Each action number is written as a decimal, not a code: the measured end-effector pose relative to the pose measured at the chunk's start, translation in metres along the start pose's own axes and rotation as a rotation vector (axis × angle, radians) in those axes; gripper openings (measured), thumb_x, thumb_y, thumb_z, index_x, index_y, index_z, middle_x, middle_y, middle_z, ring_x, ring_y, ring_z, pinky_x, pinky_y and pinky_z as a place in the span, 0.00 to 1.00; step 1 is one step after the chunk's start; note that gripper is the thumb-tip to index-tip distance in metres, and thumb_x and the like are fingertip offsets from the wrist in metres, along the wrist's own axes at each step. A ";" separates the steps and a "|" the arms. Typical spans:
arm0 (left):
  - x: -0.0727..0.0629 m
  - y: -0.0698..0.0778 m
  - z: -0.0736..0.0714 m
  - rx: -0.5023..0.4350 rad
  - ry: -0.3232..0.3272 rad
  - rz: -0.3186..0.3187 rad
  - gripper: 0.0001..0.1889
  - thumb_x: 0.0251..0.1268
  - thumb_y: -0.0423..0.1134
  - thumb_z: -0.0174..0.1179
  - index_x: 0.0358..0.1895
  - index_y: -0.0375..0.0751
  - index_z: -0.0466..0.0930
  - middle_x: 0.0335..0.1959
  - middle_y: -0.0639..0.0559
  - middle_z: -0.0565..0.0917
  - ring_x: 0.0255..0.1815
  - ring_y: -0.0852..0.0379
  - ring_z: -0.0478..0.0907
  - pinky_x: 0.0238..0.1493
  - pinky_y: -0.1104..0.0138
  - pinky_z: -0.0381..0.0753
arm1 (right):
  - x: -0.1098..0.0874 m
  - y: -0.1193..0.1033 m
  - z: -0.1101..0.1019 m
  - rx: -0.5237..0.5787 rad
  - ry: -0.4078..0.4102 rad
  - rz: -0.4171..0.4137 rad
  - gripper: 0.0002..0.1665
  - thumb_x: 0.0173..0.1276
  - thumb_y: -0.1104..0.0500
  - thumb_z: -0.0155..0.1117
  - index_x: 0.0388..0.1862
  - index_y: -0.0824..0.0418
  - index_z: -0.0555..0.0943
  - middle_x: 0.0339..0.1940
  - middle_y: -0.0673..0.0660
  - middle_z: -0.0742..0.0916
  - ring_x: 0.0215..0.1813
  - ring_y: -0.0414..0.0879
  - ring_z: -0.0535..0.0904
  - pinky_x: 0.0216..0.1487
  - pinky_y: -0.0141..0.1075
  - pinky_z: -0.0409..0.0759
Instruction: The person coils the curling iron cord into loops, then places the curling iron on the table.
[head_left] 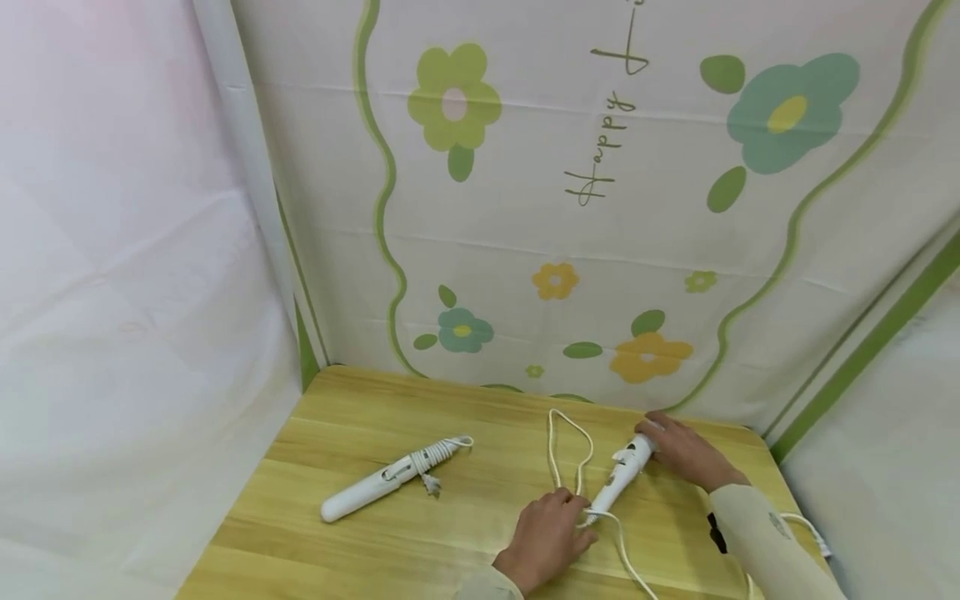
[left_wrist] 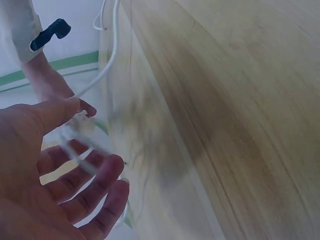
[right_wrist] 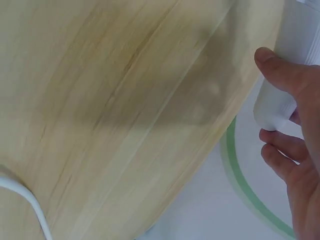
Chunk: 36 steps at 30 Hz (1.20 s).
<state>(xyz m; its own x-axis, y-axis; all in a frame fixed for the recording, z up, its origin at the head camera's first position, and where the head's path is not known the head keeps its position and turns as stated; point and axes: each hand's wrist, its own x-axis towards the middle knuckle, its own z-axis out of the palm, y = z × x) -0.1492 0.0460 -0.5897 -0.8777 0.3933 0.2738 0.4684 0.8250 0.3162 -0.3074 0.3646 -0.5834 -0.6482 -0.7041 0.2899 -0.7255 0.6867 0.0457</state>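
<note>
Just behind my right hand [head_left: 686,454], the far edge of the pale wood-grained table [head_left: 285,492] meets a white fabric backdrop printed with flowers [head_left: 555,208], so depth is tight there. Leftward there is more room, the wood running on to the left edge. On that side, well apart from my hands, lies a white rod-shaped tool with its cord wound round it [head_left: 367,492]. A thin white cord [head_left: 552,450] stands in the way — looping up beyond my left hand [head_left: 547,533] and trailing off towards me. By the right edge sits a small white plug [head_left: 823,548].

Between my hands, near the far right corner, is a long white plastic tool with a raised tab [head_left: 630,471], its narrow corded end towards my left. My right thumb and fingers grip its wide, rounded end. My left fingers bend loosely beside the cord — whether they hold it, I cannot tell.
</note>
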 end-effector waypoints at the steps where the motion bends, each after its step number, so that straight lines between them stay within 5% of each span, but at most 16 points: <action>1: 0.000 -0.001 0.001 -0.004 0.023 0.000 0.17 0.70 0.57 0.74 0.55 0.57 0.88 0.44 0.62 0.87 0.40 0.66 0.83 0.35 0.73 0.77 | 0.001 -0.001 -0.001 0.000 0.006 -0.006 0.33 0.52 0.65 0.90 0.55 0.56 0.83 0.56 0.67 0.86 0.50 0.61 0.88 0.41 0.51 0.89; 8: -0.001 -0.009 0.000 -0.044 0.129 0.008 0.07 0.69 0.50 0.75 0.44 0.57 0.91 0.35 0.65 0.90 0.31 0.70 0.83 0.29 0.74 0.70 | 0.000 -0.011 -0.008 -0.050 0.062 -0.039 0.35 0.48 0.63 0.93 0.54 0.57 0.84 0.54 0.67 0.88 0.48 0.61 0.89 0.36 0.49 0.89; 18: -0.006 -0.024 -0.019 -0.106 0.052 -0.037 0.13 0.78 0.57 0.65 0.47 0.57 0.93 0.37 0.64 0.92 0.33 0.70 0.83 0.31 0.73 0.72 | -0.006 -0.031 -0.022 -0.086 0.087 0.021 0.35 0.49 0.59 0.93 0.55 0.57 0.85 0.52 0.66 0.88 0.39 0.57 0.89 0.36 0.52 0.88; 25: -0.011 -0.040 -0.032 -0.138 0.046 -0.058 0.28 0.88 0.54 0.52 0.18 0.57 0.78 0.15 0.67 0.72 0.22 0.68 0.61 0.25 0.72 0.60 | -0.012 -0.051 -0.034 -0.110 0.061 0.102 0.35 0.52 0.53 0.92 0.58 0.53 0.85 0.55 0.64 0.88 0.41 0.57 0.89 0.43 0.60 0.88; 30: -0.018 -0.054 -0.047 -0.119 0.042 0.008 0.17 0.84 0.54 0.59 0.37 0.61 0.95 0.26 0.71 0.87 0.28 0.68 0.59 0.35 0.72 0.59 | -0.013 -0.065 -0.039 -0.110 0.078 0.112 0.36 0.51 0.51 0.93 0.58 0.52 0.85 0.54 0.62 0.90 0.45 0.56 0.89 0.45 0.63 0.87; 36: -0.028 -0.066 -0.064 -0.132 -0.020 0.017 0.11 0.79 0.54 0.64 0.51 0.62 0.95 0.34 0.68 0.88 0.36 0.67 0.65 0.43 0.67 0.62 | -0.014 -0.081 -0.045 -0.099 0.069 0.142 0.34 0.53 0.49 0.92 0.57 0.52 0.86 0.53 0.60 0.90 0.47 0.57 0.90 0.50 0.67 0.86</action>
<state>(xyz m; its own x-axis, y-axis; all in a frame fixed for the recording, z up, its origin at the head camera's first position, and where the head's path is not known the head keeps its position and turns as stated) -0.1492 -0.0455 -0.5602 -0.8705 0.4164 0.2623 0.4917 0.7580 0.4287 -0.2289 0.3266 -0.5477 -0.7230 -0.5868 0.3646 -0.5988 0.7955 0.0928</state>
